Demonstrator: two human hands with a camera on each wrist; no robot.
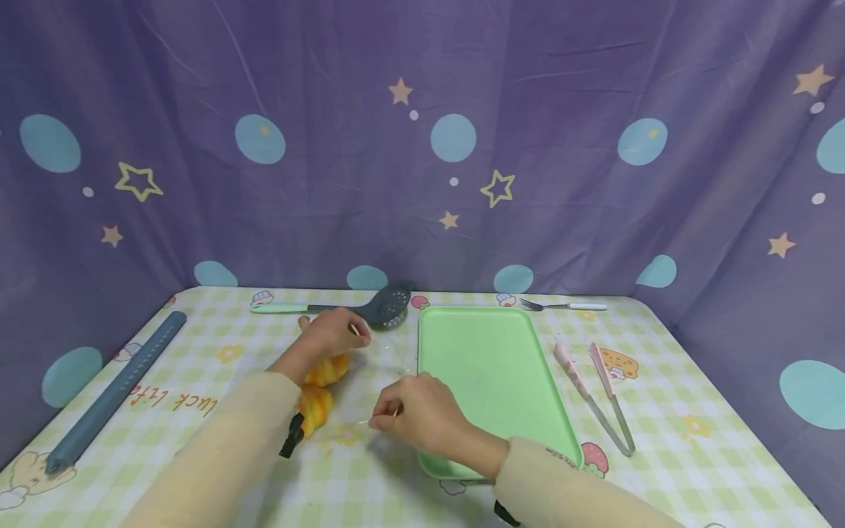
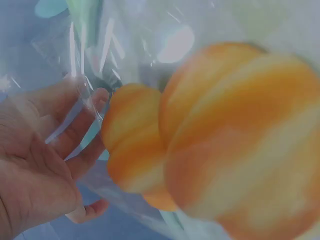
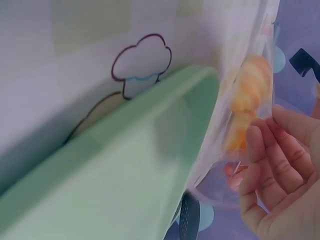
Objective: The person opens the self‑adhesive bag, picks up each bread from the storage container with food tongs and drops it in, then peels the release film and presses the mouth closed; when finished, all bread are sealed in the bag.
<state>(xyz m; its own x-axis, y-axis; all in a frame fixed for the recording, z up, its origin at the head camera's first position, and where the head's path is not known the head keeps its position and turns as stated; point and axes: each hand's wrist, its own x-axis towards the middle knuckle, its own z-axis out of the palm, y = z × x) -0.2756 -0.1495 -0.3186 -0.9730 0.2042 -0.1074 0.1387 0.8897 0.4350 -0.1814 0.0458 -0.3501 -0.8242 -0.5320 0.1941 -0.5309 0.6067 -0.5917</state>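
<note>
Apparently, the work is caught midway: the bread is seen through a clear bag and seems to be inside it, to the left of the green tray, though how deep it lies cannot be told. The far edge of the bag is pinched by the left hand, and the near edge is pinched by the right hand. The wrapping may be judged well advanced, but no seal is seen on the bag, and the plastic is not yet let go. The tongs, fork and slotted spoon are touched by neither hand
</note>
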